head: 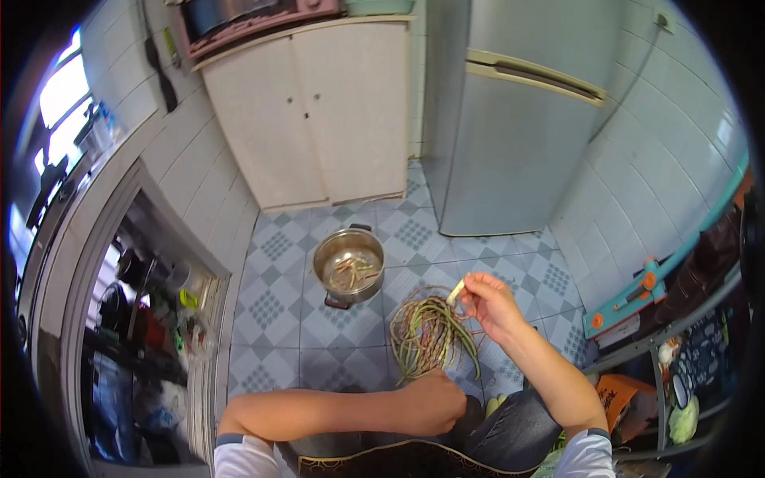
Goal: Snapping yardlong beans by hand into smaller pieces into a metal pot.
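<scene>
My right hand (490,303) is raised at the right of a pile of long beans, pinching a short pale-green bean piece (456,291) between thumb and fingertips. The long beans (431,337), green and purplish-brown, lie in a tangled heap on the floor. My left hand (435,401) is curled at the near edge of the heap, its back towards me. Its fingers are hidden, so whether anything is inside it does not show. Left of the heap stands a two-handled steel pot (321,285) with several broken bean pieces (354,270) in its bottom.
Patterned floor tiles (269,308) surround the pot. A white cabinet (358,113) and a grey refrigerator (520,149) stand beyond. An open low cupboard (206,370) is at left; a metal rack (660,394) with a pale vegetable (683,420) is at right.
</scene>
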